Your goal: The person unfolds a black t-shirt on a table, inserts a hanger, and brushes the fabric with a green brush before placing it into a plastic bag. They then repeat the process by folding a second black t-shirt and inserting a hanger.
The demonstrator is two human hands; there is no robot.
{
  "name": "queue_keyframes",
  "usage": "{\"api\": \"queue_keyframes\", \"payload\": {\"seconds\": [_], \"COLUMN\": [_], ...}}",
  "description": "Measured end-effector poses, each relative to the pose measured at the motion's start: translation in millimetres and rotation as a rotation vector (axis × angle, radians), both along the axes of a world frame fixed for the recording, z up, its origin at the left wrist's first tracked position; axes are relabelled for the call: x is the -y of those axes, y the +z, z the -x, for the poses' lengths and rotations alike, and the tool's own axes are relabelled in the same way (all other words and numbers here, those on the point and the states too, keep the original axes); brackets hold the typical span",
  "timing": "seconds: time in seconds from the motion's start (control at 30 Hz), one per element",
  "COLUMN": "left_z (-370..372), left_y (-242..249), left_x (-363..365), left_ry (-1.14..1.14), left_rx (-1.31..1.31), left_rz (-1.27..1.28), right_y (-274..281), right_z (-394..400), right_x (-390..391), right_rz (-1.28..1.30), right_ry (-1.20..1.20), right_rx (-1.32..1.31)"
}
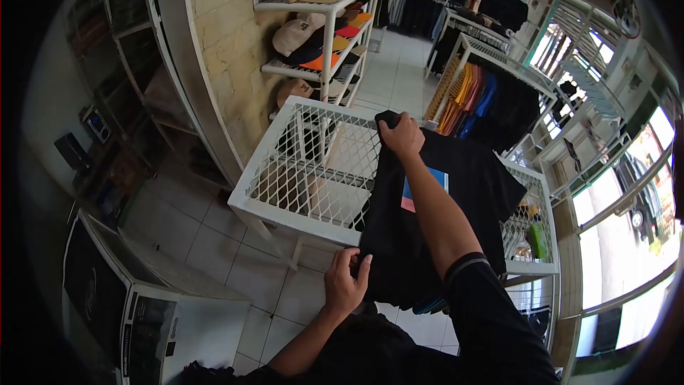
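Note:
A black T-shirt (463, 164) lies spread over the right part of a white mesh-topped table (306, 171), with its lower part hanging over the near edge. A blue and pink print shows on it, partly covered by my right forearm. My right hand (404, 135) is closed on the shirt's far left corner, thumb on top. At the near left edge of the cloth, my left hand (345, 281) has curled fingers and its thumb against the shirt; the pinched fabric is barely visible.
A white shelf rack (331, 36) with caps stands beyond the table on the left. Behind are racks of hanging shirts (470, 96). A white cabinet (192, 335) is at lower left, windows (627, 242) at right. A green item (536, 242) shows by the table's right end.

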State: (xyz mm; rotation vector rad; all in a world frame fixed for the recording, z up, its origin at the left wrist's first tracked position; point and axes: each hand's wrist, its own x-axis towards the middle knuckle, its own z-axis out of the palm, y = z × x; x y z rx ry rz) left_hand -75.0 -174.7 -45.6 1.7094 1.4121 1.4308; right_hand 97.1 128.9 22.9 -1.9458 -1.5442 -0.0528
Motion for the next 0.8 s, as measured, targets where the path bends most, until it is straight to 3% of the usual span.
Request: {"api": "queue_keyframes", "payload": {"seconds": [0.1, 0.17, 0.23, 0.37, 0.43, 0.57, 0.6, 0.67, 0.73, 0.8], "left_z": [-4, -8, -16, -40, -54, -66, -69, -79, -89, -100], "left_y": [5, 15, 34, 66, 73, 94, 107, 107, 102, 90], "left_x": [3, 7, 13, 26, 28, 2, -14, -60, -116, -180], "left_ry": [0.001, 0.006, 0.014, -0.095, -0.272, -0.463, -0.446, -0.39, -0.324, -0.272], "left_rx": [0.025, 0.023, 0.017, -0.09, -0.201, -0.29, -0.315, -0.208, -0.283, -0.399], "left_rz": [0.032, 0.041, 0.037, 0.112, -0.016, 0.04, 0.102, -0.013, -0.085, -0.186], "right_y": [-6, -1, 5, 5, 5, -6, -13, -32, -51, -49], "right_z": [-13, -23, -36, -95, -124, -163, -166, -171, -170, -170], "right_x": [-17, -24, -21, -5, 11, 30, 33, 32, 36, 35], "right_rz": [0.035, 0.158, 0.096, -0.056, -0.036, 0.048, 0.019, -0.01, -0.179, -0.185], "right_ry": [-0.014, -0.008, -0.011, -0.105, -0.148, -0.157, -0.139, -0.115, -0.084, -0.066], "right_rx": [0.024, -0.133, -0.27, -0.548, -0.561, -0.334, -0.303, -0.215, -0.041, -0.062]}}
